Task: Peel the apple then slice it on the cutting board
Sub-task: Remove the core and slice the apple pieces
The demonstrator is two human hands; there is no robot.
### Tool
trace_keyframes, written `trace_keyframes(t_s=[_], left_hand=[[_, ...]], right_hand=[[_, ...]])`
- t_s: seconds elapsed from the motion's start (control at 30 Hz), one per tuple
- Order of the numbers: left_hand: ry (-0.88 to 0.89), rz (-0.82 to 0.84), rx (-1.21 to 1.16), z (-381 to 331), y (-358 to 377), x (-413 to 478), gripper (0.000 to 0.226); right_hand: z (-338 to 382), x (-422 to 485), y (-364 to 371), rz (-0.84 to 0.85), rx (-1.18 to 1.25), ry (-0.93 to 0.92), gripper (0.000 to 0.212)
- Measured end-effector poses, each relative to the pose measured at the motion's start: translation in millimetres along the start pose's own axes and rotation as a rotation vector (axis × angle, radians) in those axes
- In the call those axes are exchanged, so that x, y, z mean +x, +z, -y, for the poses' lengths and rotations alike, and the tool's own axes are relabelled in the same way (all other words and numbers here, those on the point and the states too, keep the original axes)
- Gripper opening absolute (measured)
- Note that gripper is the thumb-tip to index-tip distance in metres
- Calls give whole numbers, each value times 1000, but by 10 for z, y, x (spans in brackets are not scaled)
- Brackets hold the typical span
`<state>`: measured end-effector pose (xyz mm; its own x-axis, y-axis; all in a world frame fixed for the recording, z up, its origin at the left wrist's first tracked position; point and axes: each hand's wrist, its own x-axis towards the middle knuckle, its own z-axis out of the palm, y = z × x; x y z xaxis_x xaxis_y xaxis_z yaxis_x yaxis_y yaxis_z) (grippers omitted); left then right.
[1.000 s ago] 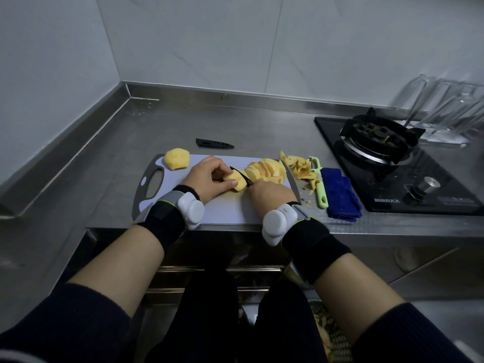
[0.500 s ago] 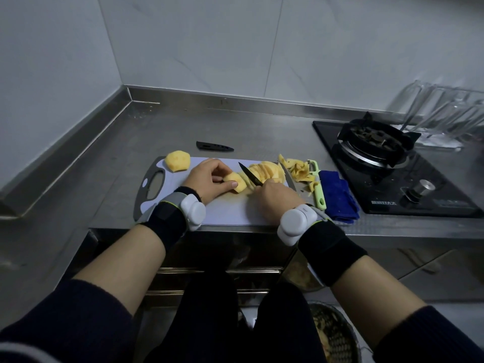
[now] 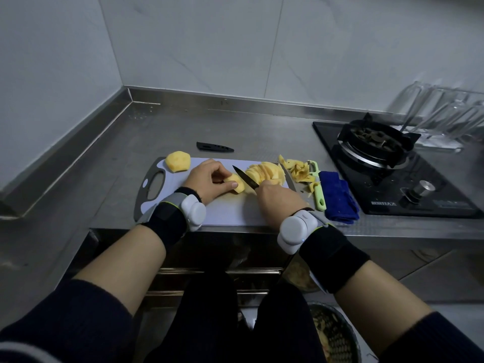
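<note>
On the steel counter [image 3: 110,179] a black knife sheath [image 3: 214,147] lies behind the cutting board [image 3: 222,213], and to the board's right sit a heap of peelings [image 3: 298,170], a green peeler [image 3: 318,188] and a folded blue cloth [image 3: 339,196], with the gas hob [image 3: 392,169] beyond. A peeled apple half [image 3: 178,161] rests at the board's far left corner, and a fan of slices [image 3: 265,172] lies mid-board. The left hand [image 3: 207,180] curls its fingers over the remaining apple piece [image 3: 237,183], pinning it down. The right hand [image 3: 279,199] is wrapped around the handle of 1 dark knife [image 3: 245,176], its blade running from near right to far left, tip away, against the piece's right side.
</note>
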<state>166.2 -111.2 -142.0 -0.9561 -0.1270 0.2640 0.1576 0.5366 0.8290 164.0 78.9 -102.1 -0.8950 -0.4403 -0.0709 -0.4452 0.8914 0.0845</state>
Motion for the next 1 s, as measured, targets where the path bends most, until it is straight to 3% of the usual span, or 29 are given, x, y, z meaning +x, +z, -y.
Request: trace_keyframes(t_s=[0.7, 0.87, 1.0], left_hand=[[21, 5, -29, 13, 13, 8, 24], [21, -2, -29, 39, 20, 22, 24], [20, 2, -23, 52, 23, 32, 24]], right_hand=[[103, 155, -42, 104, 26, 23, 29], [57, 99, 18, 58, -16, 20, 26], [82, 157, 34, 134, -15, 56, 27]])
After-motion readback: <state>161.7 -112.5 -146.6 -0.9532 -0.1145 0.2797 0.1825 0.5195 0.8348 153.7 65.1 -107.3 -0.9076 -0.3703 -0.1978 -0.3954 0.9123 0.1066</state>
